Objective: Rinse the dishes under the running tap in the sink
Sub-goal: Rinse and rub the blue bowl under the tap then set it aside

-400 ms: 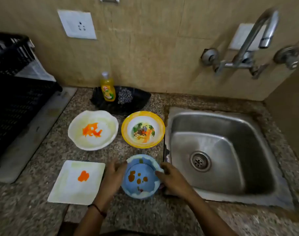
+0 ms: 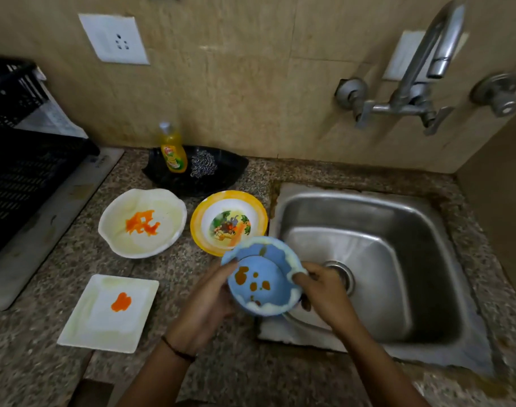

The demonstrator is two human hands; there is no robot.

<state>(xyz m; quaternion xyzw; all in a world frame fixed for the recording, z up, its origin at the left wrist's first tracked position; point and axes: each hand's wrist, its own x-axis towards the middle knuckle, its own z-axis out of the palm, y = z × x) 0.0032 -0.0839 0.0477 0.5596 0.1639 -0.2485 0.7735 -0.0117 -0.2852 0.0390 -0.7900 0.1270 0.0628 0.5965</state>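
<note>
A blue bowl with brown stains is held up over the sink's left edge. My left hand grips its left rim and my right hand grips its right rim. On the counter stand a white bowl with an orange smear, a yellow-rimmed bowl with a cartoon picture, and a white square plate with an orange blob. The steel sink lies to the right, under a wall tap. No water is visible at the tap.
A yellow dish-soap bottle and a steel scrubber sit in a black tray against the wall. A black crate stands at the left on a white board. A side wall rises right of the sink.
Both hands have lifted the blue bowl off the counter and carried it right, to the sink's left edge. The other dishes have not moved.
</note>
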